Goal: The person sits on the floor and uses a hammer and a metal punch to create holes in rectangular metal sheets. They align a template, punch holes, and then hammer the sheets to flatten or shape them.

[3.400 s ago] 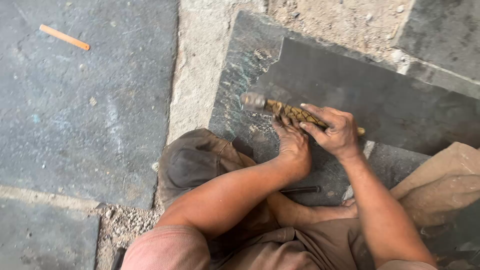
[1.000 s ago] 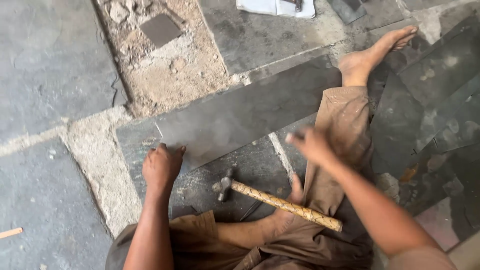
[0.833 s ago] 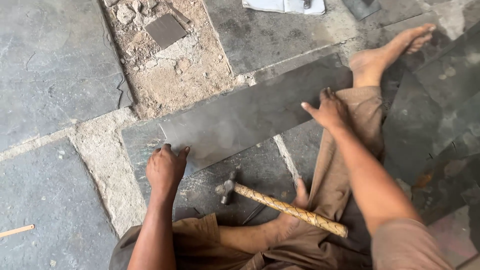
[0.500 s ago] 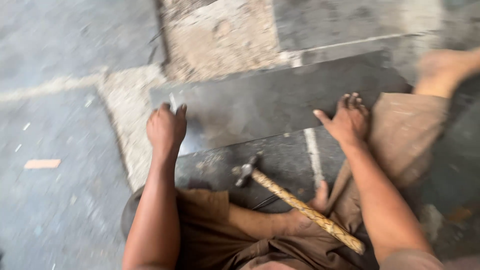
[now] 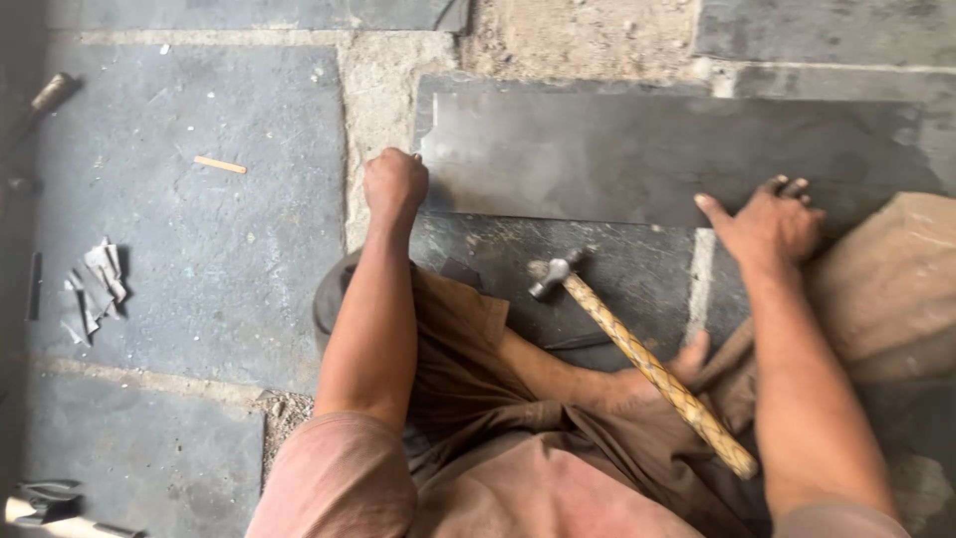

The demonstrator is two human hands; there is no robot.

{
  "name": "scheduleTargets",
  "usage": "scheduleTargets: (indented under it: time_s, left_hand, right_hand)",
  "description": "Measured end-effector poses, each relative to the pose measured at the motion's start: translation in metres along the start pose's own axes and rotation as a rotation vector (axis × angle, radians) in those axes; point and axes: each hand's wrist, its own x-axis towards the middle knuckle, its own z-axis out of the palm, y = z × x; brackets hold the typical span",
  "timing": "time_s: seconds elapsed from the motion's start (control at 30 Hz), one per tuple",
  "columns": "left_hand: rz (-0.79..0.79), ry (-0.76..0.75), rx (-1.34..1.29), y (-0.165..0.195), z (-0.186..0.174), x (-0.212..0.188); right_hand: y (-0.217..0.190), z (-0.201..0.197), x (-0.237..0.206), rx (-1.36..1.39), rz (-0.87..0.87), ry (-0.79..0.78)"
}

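Chips of grey stone (image 5: 95,289) lie in a small heap at the far left of the paved floor (image 5: 199,259), and a short wooden stick (image 5: 219,164) rests alone a little further in. Neither is near our hands.

Our left hand (image 5: 395,184) sits at the near-left corner of the dark stone slab (image 5: 647,149). Its fingers are curled tight together into a fist over that corner, and they seem to grip the edge, though the fingertips are hidden. The slab lies flat and long across our front, its far edge close to the strip of sandy bedding (image 5: 578,35) and its near edge overlapping a lower, darker piece of stone.

The hammer (image 5: 637,359) is in neither hand. Its metal head rests on that lower stone just below the slab, and its cord-wrapped handle slants down to the right across our lap.

Our right hand (image 5: 772,224) lies on the slab's near edge towards its right end, palm down, fingers apart and closed on nothing. The brown-clothed knee (image 5: 886,289) is just beside it.

We judge that we are placing the slab by hand, with the striking set aside. Shifting it calls for both ends moving together so the long piece does not twist, and for keeping fingers out from under its edge.
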Motion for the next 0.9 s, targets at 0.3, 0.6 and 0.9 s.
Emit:
scheduleTargets:
  time_s: [0.3,0.6,0.9]
  left_hand:
    - [-0.161,-0.052,-0.109,0.019,-0.031,-0.044]
    - [-0.499,0.115,-1.18,0.027,-0.001,-0.095]
    - [-0.864,0.162,-1.541,0.007,-0.015,-0.074]
  right_hand:
    - [-0.005,-0.021,-0.024,0.035,-0.058,0.032]
    - [-0.023,-0.051,-0.042,0.13,-0.022,-0.094]
    - [-0.05,-0.069,-0.054,0.142,0.016,-0.193]
